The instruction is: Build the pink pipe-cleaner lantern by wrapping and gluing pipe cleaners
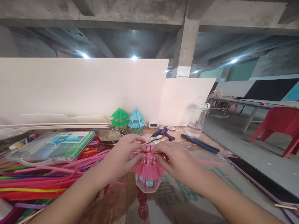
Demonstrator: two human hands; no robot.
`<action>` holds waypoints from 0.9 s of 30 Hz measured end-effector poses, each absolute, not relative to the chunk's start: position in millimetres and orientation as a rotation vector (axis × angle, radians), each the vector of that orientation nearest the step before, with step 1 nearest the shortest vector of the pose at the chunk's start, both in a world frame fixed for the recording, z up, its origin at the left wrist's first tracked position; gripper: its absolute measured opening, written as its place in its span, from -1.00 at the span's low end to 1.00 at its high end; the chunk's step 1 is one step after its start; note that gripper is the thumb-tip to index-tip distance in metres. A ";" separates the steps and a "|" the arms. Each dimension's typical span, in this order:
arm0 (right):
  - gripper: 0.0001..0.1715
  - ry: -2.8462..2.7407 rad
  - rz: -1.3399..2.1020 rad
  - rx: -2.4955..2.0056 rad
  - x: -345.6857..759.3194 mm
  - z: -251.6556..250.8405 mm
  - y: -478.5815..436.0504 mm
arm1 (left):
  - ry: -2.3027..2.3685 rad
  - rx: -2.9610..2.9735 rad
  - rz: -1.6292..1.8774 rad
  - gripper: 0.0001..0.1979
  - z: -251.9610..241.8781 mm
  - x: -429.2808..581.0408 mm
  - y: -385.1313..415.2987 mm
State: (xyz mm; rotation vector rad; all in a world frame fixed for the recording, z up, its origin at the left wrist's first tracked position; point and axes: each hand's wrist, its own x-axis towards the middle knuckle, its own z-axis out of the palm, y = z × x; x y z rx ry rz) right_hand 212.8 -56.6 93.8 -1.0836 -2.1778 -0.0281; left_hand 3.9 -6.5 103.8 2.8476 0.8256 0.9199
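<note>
— Both hands are on the pink pagoda model [147, 169] at the centre of the table [177, 205]. Left hand [123, 155] pinches the top from about 10 o'clock, right hand [174, 160] from about 2 o'clock, fingertips meeting at the small upper tier.

— How would you say it handles?

— Light, I'd judge, and fragile: the roofs look like thin pink sticks fanned out and glued, on a pale blue core with a flat base. The fringe would bend or snap if squeezed.

— So where to grip?

— By the base or the core under the skirt, not the fringe tips.

— What's around it?

— Loose pipe cleaners [44, 179] at 9 o'clock, finished green [119, 118] and blue pagodas [136, 119] at 12, a glue gun [162, 133] at 1 o'clock, a glass jar [197, 119] further right.
</note>
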 end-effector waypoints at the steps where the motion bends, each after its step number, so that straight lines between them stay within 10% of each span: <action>1: -0.79 -2.176 -0.033 -1.079 212.6 94.2 -56.7 | 0.823 2.847 0.914 -0.85 104.2 4.4 -6.8; 27: -0.81 -2.216 -0.112 -1.055 215.8 97.1 -59.1 | 0.802 2.892 0.909 -0.88 104.0 5.9 -4.8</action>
